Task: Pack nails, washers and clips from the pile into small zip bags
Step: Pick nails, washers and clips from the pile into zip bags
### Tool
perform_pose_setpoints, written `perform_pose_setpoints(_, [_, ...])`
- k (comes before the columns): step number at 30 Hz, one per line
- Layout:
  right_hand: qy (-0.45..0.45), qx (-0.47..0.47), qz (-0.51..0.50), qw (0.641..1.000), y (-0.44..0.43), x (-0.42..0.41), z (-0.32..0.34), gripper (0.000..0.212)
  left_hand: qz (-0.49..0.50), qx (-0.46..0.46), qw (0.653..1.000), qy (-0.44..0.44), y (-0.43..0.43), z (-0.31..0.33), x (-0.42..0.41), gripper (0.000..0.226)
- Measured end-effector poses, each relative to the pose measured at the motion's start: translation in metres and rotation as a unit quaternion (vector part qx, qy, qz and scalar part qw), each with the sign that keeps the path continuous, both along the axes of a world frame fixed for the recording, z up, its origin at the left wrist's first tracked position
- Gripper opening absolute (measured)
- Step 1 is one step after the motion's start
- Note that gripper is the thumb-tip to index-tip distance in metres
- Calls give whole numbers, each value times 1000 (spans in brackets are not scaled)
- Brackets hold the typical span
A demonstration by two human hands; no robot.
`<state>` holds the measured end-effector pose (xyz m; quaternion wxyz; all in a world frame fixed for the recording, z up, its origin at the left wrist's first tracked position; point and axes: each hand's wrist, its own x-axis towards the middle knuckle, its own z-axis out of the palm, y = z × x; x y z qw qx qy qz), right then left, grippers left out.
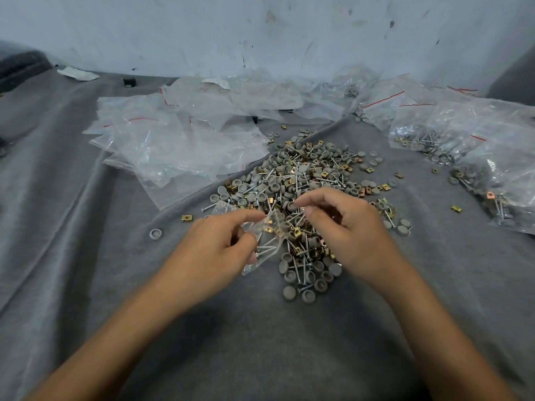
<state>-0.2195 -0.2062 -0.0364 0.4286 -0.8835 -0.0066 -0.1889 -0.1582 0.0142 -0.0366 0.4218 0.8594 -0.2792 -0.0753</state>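
Gripping a small clear plastic zip bag (267,233) between curled fingers and thumb, the left hand (220,241) holds it at the near-left edge of the pile; silver nails and a few brass-coloured square clips show through the film. The right hand (344,227) hovers just beside the bag's upper end, fingers curled with forefinger and thumb drawn close together, though whether they pinch a piece cannot be told. Both hands are over the near part of the loose heap of grey round washers, silver nails and brass clips (307,178), which lies spread on the wrinkled grey cloth (86,256) covering the work surface. One stray grey washer (155,233) lies apart on the cloth, left of the left hand. Beyond the heap to the left is a loose stack of empty clear zip bags with red seal lines (173,149). To the right, several filled clear bags (463,146) lie holding the same mixed hardware. A scuffed white wall (260,33) rises behind.
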Motion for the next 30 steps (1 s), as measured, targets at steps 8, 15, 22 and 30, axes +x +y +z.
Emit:
perform_pose_setpoints(8, [50,-175,-100,978,-25,1,1,22,-1,4,1000,-1,0,2,-1,39])
perform_pose_setpoints(15, [69,-177,-35,981,-14,-1,3,14,-3,6,1000,-2,0,3,-1,40])
perform_pose_setpoints(22, [122,-252,-1,960,5,2,-6,25,-3,7,1000,-6,1,2,-1,40])
perform_pose_setpoints(30, [65,-193,-27,979,3,4,-5,10,-2,11,1000,-12,2,4,-1,40])
